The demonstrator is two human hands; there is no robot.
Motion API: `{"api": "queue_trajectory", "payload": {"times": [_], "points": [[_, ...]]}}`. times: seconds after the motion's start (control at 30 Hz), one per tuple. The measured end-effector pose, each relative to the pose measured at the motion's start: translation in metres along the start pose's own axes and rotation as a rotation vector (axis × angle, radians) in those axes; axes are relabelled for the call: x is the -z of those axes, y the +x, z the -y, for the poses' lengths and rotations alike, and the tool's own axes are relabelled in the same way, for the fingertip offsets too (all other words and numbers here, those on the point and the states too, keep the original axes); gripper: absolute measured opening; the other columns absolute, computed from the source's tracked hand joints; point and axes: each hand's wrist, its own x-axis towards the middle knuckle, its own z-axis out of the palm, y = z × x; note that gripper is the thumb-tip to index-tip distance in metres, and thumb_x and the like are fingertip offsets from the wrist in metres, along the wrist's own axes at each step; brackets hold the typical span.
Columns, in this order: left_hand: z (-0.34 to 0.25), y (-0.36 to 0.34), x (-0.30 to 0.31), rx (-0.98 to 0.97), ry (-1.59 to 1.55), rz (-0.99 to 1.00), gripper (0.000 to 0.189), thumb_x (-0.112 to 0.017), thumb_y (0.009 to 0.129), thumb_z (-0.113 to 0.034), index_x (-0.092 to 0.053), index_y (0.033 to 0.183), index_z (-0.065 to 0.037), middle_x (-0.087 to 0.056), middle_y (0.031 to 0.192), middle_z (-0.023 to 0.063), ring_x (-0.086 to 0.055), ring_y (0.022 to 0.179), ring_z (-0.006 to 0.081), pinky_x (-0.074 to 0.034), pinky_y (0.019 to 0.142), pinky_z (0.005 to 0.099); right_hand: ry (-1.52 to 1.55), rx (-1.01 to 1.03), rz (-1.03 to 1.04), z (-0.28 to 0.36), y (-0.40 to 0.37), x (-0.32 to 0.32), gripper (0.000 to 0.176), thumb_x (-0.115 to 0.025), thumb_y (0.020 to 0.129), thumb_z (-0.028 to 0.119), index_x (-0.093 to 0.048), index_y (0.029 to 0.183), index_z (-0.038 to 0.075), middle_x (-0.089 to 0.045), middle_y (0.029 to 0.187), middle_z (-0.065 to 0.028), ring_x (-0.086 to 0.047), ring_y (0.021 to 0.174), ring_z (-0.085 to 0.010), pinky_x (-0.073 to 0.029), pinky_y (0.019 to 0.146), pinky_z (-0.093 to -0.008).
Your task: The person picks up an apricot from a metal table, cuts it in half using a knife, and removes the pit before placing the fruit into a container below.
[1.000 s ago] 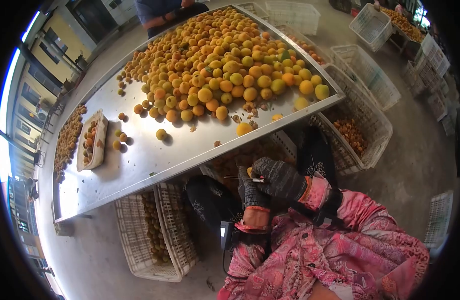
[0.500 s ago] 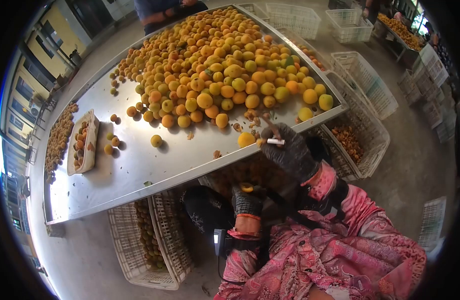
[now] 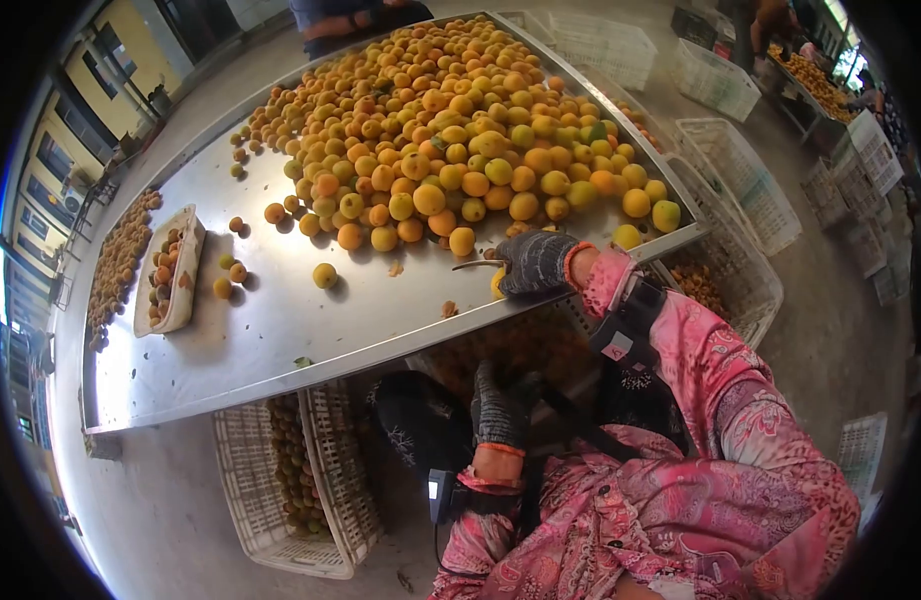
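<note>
My right hand (image 3: 540, 264), in a dark grey knit glove, rests at the near edge of the metal table. It is closed around a small knife (image 3: 472, 264) whose thin blade points left over the tabletop. A yellow apricot (image 3: 497, 284) lies under its fingers, partly covered by them. Below the table edge, my left hand (image 3: 500, 408), gloved alike, hangs over a shadowed crate of orange fruit pieces (image 3: 525, 345). Its fingers are stretched apart, and I see no fruit in them. A large heap of apricots (image 3: 420, 150) covers the far part of the table (image 3: 380, 320).
A white tray of fruit (image 3: 185, 275) stands on the left of the table. Plastic crates sit below: one at left (image 3: 330, 480), one at right holding orange pieces (image 3: 695, 285). More crates (image 3: 740, 180) line the right. A person (image 3: 355, 25) stands beyond the table.
My left hand held an apricot piece before; now none shows in it. My right hand has turned and moved onto the apricot at the table edge, its knife swinging from upward to leftward.
</note>
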Motion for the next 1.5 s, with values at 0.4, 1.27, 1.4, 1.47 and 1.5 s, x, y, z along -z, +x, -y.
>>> {"api": "queue_trajectory", "payload": {"times": [0.4, 1.27, 1.4, 1.47, 1.5], "points": [[-0.030, -0.064, -0.060, -0.876, 0.471, 0.310, 0.041, -0.045, 0.093, -0.013, -0.035, 0.130, 0.001, -0.049, 0.120, 0.0102, -0.046, 0.111, 0.0160, -0.038, 0.094, 0.0284, 1.567, 0.121, 0.147, 0.038, -0.086, -0.003, 0.031, -0.060, 0.081, 0.024, -0.059, 0.102, 0.001, -0.061, 0.090, -0.0049, -0.057, 0.086, -0.0111, -0.046, 0.076, -0.0230], [-0.030, -0.075, -0.041, -0.835, 0.403, 0.441, 0.059, -0.066, 0.079, -0.026, -0.041, 0.126, -0.002, -0.059, 0.100, 0.0086, -0.059, 0.078, 0.0150, -0.051, 0.065, 0.0254, -0.147, 0.511, -0.968, 0.056, -0.168, -0.056, 0.034, -0.057, 0.080, 0.010, -0.055, 0.114, 0.002, -0.057, 0.108, -0.0162, -0.057, 0.096, -0.0292, -0.047, 0.083, -0.0363], [-0.030, -0.082, -0.038, -0.776, 0.367, 0.454, 0.061, -0.069, 0.076, -0.028, -0.043, 0.125, -0.002, -0.059, 0.098, 0.0077, -0.058, 0.072, 0.0137, -0.050, 0.060, 0.0246, 0.132, 0.491, -0.867, 0.063, -0.168, -0.062, 0.038, -0.057, 0.077, 0.010, -0.055, 0.115, 0.003, -0.055, 0.110, -0.0167, -0.057, 0.096, -0.0307, -0.048, 0.080, -0.0387], [-0.031, -0.086, -0.041, -0.739, 0.335, 0.485, 0.062, -0.072, 0.073, -0.028, -0.045, 0.122, -0.001, -0.059, 0.100, 0.0083, -0.059, 0.078, 0.0154, -0.051, 0.065, 0.0256, 0.223, 0.449, -0.950, 0.065, -0.165, -0.066, 0.024, -0.063, 0.078, 0.005, -0.058, 0.102, 0.001, -0.061, 0.094, -0.0145, -0.062, 0.081, -0.0285, -0.051, 0.071, -0.0348], [-0.031, -0.088, -0.044, -0.738, 0.334, 0.485, 0.062, -0.072, 0.073, -0.028, -0.045, 0.122, -0.001, -0.059, 0.100, 0.0083, -0.059, 0.078, 0.0154, -0.051, 0.065, 0.0256, 0.223, 0.448, -0.950, 0.064, -0.166, -0.068, 0.024, -0.063, 0.078, 0.005, -0.058, 0.102, 0.001, -0.061, 0.094, -0.0145, -0.062, 0.081, -0.0285, -0.051, 0.071, -0.0348]]}}
